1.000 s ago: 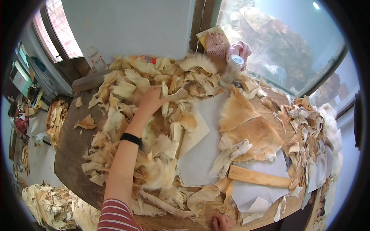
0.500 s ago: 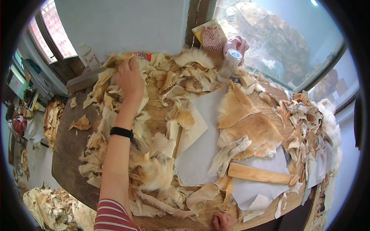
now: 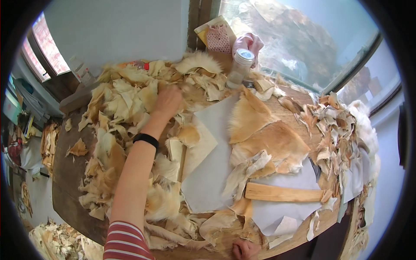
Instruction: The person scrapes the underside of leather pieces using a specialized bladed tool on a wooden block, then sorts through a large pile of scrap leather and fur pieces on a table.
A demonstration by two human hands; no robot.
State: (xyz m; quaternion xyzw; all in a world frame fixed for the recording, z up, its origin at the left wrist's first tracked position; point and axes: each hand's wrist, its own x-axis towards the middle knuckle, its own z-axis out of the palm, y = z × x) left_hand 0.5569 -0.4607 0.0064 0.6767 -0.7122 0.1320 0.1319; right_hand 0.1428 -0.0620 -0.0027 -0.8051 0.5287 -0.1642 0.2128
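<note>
My left hand [image 3: 170,99], at the end of an arm with a black band and striped sleeve, reaches into a loose pile of pale hide and fur scraps [image 3: 130,97]; its fingertips are blurred, so their grip is unclear. My right hand [image 3: 245,248] rests curled on the wood at the near edge, its palm hidden. Between and beyond them lie a grey-white sheet [image 3: 208,164] with a folded cream piece [image 3: 199,149], two tan fur pieces [image 3: 271,145], and a flat wooden slat [image 3: 281,193] on another pale sheet [image 3: 281,214].
A lidded jar [image 3: 238,69], a pink mesh item [image 3: 218,40] and pink cloth [image 3: 249,42] stand at the back by a glass pane [image 3: 294,34]. More scraps [image 3: 333,130] line the right edge. A plastic bottle [image 3: 80,69] stands back left; scrap heaps [image 3: 60,238] lie off the table.
My left hand went up and left to the back of the pile, then came back down and right, rearranging scraps. The view has shifted slightly. My right hand stays curled at the edge.
</note>
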